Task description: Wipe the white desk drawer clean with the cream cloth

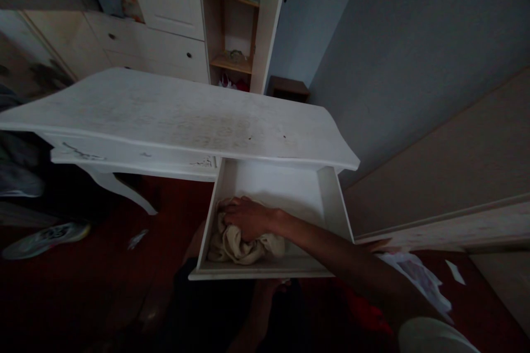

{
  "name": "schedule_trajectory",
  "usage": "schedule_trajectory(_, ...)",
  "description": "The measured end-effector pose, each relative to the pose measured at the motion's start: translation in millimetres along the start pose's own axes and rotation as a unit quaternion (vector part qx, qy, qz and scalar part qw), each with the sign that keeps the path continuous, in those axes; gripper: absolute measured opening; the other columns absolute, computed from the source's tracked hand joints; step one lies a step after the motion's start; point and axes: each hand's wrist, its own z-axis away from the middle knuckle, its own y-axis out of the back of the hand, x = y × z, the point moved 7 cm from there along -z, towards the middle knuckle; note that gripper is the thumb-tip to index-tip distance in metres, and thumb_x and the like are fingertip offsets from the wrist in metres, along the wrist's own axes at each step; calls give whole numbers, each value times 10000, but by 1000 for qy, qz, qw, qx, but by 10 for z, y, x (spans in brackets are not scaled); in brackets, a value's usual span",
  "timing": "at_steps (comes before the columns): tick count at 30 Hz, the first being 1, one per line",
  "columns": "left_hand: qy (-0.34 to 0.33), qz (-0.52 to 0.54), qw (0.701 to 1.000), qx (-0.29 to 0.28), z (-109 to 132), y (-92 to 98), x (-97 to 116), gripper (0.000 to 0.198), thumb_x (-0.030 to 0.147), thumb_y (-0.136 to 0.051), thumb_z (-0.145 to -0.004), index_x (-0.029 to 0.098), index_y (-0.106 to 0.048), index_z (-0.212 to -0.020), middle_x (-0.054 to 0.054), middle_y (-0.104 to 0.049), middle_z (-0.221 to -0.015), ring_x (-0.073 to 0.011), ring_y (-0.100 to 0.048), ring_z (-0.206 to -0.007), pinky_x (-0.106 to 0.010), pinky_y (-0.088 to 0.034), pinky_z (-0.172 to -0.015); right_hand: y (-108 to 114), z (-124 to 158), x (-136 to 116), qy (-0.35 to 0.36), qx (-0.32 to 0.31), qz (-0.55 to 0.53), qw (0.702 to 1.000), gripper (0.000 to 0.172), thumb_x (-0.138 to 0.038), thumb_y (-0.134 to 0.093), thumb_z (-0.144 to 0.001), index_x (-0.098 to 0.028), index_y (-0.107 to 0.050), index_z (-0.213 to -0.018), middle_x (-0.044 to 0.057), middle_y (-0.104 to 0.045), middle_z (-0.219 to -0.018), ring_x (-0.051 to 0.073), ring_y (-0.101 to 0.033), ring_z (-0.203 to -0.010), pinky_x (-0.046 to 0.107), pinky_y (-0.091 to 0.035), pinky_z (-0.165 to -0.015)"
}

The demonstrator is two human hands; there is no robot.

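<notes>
My right hand (248,218) is inside the pulled-out white drawer (273,274), its fingers curled on a crumpled beige cloth (240,245). The cloth is bunched against the drawer's left side and front, under the palm. My right arm crosses over the drawer's front right part. Below the drawer front, my left hand (271,285) shows only in part and in deep shade. It is close to the drawer's underside; whether it touches or holds anything cannot be made out. The drawer belongs to a white table (186,110) with dark smudges on its top.
A shoe (47,240) and a small scrap (138,239) lie on the dark red floor at left. A plastic bag (416,278) lies at right, near the wall. Behind the table stands a white cabinet (174,0) with one open door (271,22) and bags on its shelves.
</notes>
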Motion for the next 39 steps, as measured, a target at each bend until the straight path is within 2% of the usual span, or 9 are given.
schedule_trajectory(3,-2,10,1000,5,1,12,-29,326,467,-744,-649,171,-726,-786,-90,-748,-813,-273,-699,-797,-377,-534,-710,-65,29,-162,32,-9,-30,999,328,-288,-678,-757,-202,-679,-1073,91,-657,-1274,303,-505,-1197,438,-433,-918)
schedule_trajectory(7,-7,36,999,16,-9,17,-35,316,420,-756,-623,152,-712,-784,-88,-740,-783,-247,-685,-744,-349,-507,-671,-103,-2,-275,66,-53,-32,996,327,-215,-641,-766,-250,-697,-1086,57,-726,-1113,290,-553,-1107,406,-435,-863)
schedule_trajectory(10,-9,27,1000,3,7,-13,4,286,414,-743,-619,148,-713,-718,-91,-733,-742,-241,-672,-743,-334,-490,-661,-83,-16,-325,86,-55,-15,995,338,-218,-633,-786,-261,-701,-1115,75,-735,-1035,292,-573,-1069,402,-433,-833)
schedule_trajectory(15,-10,17,1000,6,63,-17,74,302,440,-743,-632,153,-718,-724,-88,-733,-775,-240,-660,-779,-346,-497,-706,-75,134,-334,104,-50,-18,993,306,-171,-628,-784,-266,-720,-1060,67,-730,-1102,274,-583,-1102,400,-432,-843)
schedule_trajectory(23,9,-3,1000,0,53,-19,44,329,483,-751,-611,166,-723,-693,-83,-738,-749,-253,-670,-789,-360,-506,-728,-284,856,-79,30,2,-93,995,408,-114,-624,-760,-250,-704,-1136,36,-647,-1349,261,-477,-1319,467,-351,-1048)
schedule_trajectory(28,3,-18,1000,6,14,48,-76,338,511,-733,-635,174,-731,-656,-85,-748,-749,-271,-674,-807,-387,-508,-778,-352,1388,19,-32,21,-59,998,417,-65,-593,-790,-216,-680,-1168,51,-592,-1418,294,-440,-1369,519,-349,-1077)
schedule_trajectory(35,8,-28,1000,-6,-56,116,-201,294,459,-727,-662,166,-756,-684,-87,-752,-754,-273,-665,-793,-397,-494,-792,-475,2032,172,-94,-4,-15,995,434,-58,-548,-865,-287,-652,-1218,46,-513,-1493,265,-380,-1427,526,-324,-1133)
schedule_trajectory(39,-5,-37,999,-20,-44,111,-172,261,430,-699,-699,176,-744,-657,-85,-759,-784,-271,-667,-838,-400,-477,-863,-444,2168,311,-145,-52,-49,987,584,-95,-664,-762,-267,-609,-1317,107,-376,-1577,291,-307,-1464,495,-292,-1157)
